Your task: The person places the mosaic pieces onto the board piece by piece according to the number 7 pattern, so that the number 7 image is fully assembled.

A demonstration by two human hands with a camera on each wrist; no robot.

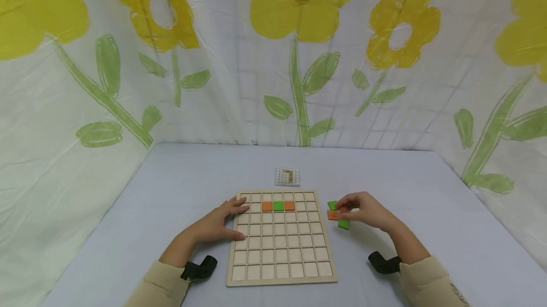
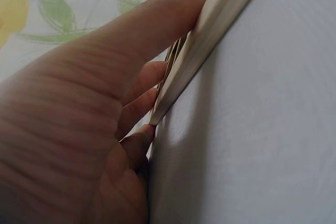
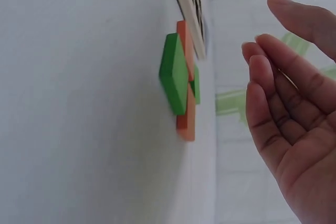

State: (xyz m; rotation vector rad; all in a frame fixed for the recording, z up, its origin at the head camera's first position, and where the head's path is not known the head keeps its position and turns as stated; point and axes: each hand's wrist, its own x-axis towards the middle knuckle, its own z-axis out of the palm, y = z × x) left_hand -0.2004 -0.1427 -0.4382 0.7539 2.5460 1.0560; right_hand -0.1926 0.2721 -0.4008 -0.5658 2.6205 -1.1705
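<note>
Loose tiles: orange and green pieces (image 1: 344, 225) lie bunched on the worktop (image 1: 192, 167), just beside the board's right edge.
Right hand: it hangs (image 1: 363, 208) over the bunch, fingers loosely bent, thumb apart from them, nothing pinched that I can see.
Board: the wooden grid (image 1: 282, 282) lies flat; three set tiles (image 1: 278, 206), orange, green, orange, fill neighbouring squares in its second row from the far edge.
Left hand: fingers and thumb spread (image 1: 218, 224), resting on the board's left rim.
Card: a small printed grid (image 1: 287, 177) lies just beyond the board.
Tile risk: the bunch is tight, so a careless pinch could catch two pieces or scatter them.
Board risk: uneven pressure at the left rim could skew it.
</note>
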